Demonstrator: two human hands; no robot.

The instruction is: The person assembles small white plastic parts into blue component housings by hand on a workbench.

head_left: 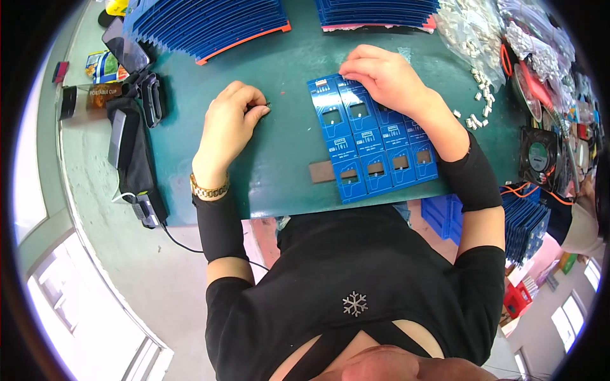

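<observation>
A green, smooth-surfaced worktable point(279, 152) spreads beneath everything. Along its far edge stand two fanned stacks of thin blue boards, a wide left stack point(210, 28) and a right stack point(378, 11). A flat blue circuit-board panel point(372, 149) with rectangular cutouts lies in front of the person, near the table's close edge, its repeated units bearing white outlines and small white lettering, mostly too fine to read. The right hand point(384, 76) is at the panel's far edge, fingers bent and drawn close together; whether they grip anything cannot be told. The left hand point(229, 117) is apart from the panel, thumb and forefinger pinched narrowly. At the left lies a clear-and-brown cup-like package point(92, 101) with legible pale capitals on its side, near a yellow, blue and green printed packet point(105, 66). A flat brown block point(321, 171) sits partly under the panel's left side. Small white rectangular connectors point(476, 120) scatter at the right. Smallest is a tiny dark piece point(268, 104) at the left fingertips, too small to identify.
</observation>
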